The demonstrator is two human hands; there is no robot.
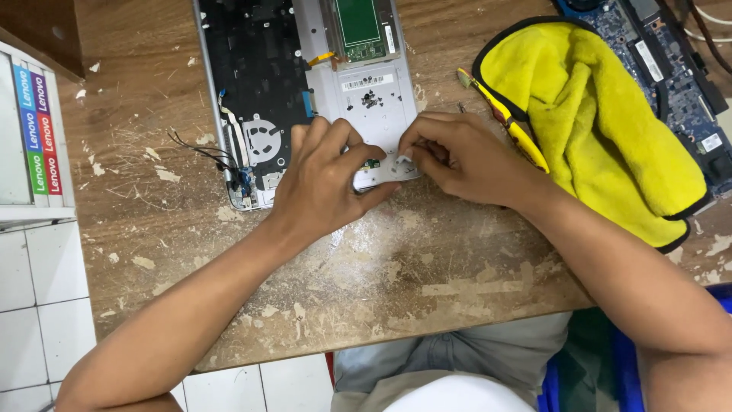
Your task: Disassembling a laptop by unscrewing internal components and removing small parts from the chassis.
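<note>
Open laptop shell (305,84) on worn desk (427,275): left hand (324,179) pressed flat to steady its corner; right hand (457,156) fingers pinched closed on a small part (399,159). Yellow cloth (602,122) alongside.

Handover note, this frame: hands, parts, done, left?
Left hand: fingers pressed on the near edge of the opened laptop shell, holding nothing loose.
Right hand: fingertips pinched at the same edge beside a small green board; whether they hold anything cannot be told.
Parts: loose screws lie on the shell; yellow-handled tool and yellow cloth to the right; blue circuit board at far right.
Done: shell is open, blue board out.
Left: small green board still in the shell.
</note>
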